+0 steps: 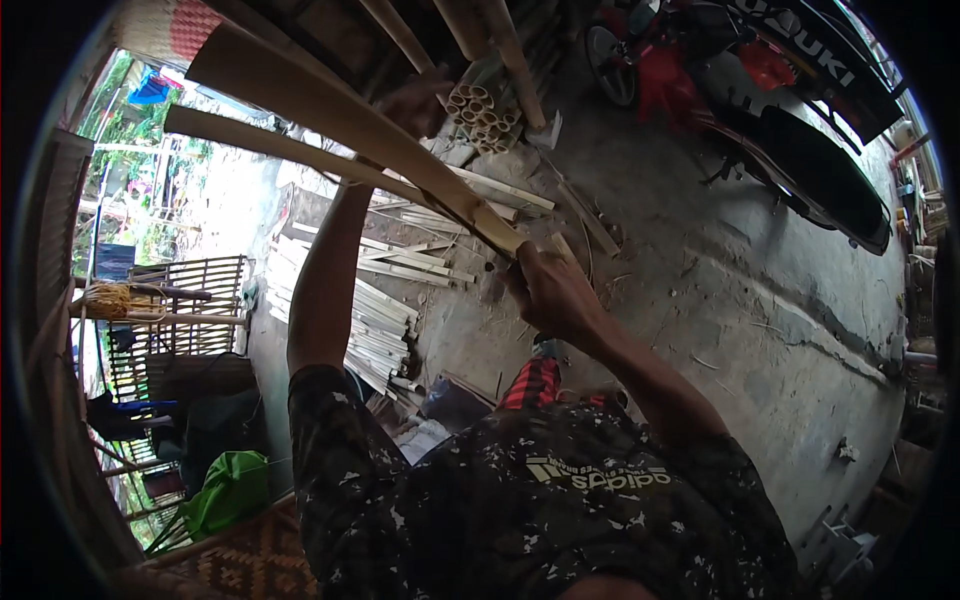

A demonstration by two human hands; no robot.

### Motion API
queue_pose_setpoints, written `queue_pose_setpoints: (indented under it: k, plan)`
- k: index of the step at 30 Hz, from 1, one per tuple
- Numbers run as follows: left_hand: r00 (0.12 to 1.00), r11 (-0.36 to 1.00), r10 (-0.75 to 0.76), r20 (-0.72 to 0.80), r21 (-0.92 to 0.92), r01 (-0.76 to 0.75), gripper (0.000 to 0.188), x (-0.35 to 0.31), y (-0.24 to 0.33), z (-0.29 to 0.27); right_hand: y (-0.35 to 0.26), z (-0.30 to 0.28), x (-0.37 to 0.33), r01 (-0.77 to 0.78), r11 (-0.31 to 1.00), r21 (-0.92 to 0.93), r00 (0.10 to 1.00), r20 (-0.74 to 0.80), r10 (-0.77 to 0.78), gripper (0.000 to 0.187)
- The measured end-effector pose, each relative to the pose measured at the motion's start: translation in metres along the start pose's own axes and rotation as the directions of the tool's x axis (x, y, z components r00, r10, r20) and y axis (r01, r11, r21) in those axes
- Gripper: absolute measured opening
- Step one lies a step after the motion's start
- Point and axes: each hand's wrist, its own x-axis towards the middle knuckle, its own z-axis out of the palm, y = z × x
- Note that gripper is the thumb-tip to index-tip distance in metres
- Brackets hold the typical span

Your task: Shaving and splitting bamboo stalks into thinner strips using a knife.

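Observation:
A long bamboo pole is split lengthwise into two halves that spread apart toward the upper left. The wide upper half (300,95) and the narrower lower half (270,148) come together close to my right hand (555,295). That hand is closed around the near end of the pole. My left forearm passes behind the halves, and my left hand (412,105) shows dark and blurred beyond the upper half. Its fingers are not clear enough to read. Just past it stands a bundle of bamboo tubes (482,112), cut ends facing me.
Several pale bamboo strips (375,325) lie piled on the concrete floor (690,350). A red and black motorbike (770,140) stands at the upper right. On the left are a slatted bamboo rack (190,310) and a green bag (230,495).

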Motion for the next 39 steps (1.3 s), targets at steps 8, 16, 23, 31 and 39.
queue_pose_setpoints:
  k: [8,16,23,31,39]
  plan:
    - [0.596,0.898,-0.140,-0.791,-0.355,-0.260,0.051,-0.066,0.155,0.007,-0.006,0.027,0.011,-0.109,0.993,0.035,0.994,0.005,0.109,0.035]
    - [0.697,0.981,-0.011,-0.717,0.125,0.145,0.034,-0.063,0.195,0.012,-0.007,0.039,0.002,-0.226,0.960,0.166,0.973,0.083,0.215,0.033]
    - [0.862,0.999,-0.031,-0.506,-0.001,0.036,0.033,-0.047,0.203,0.005,-0.005,0.034,-0.009,-0.253,0.919,0.301,0.968,0.078,0.240,0.021]
    - [0.812,1.000,-0.021,-0.584,-0.015,0.016,0.034,-0.040,0.183,0.014,-0.012,0.021,-0.004,-0.384,0.675,0.631,0.923,0.277,0.266,0.013]
    - [0.822,0.976,-0.042,-0.568,-0.200,-0.089,0.031,-0.031,0.171,0.013,-0.008,0.025,0.000,-0.427,0.499,0.754,0.904,0.366,0.221,0.018]
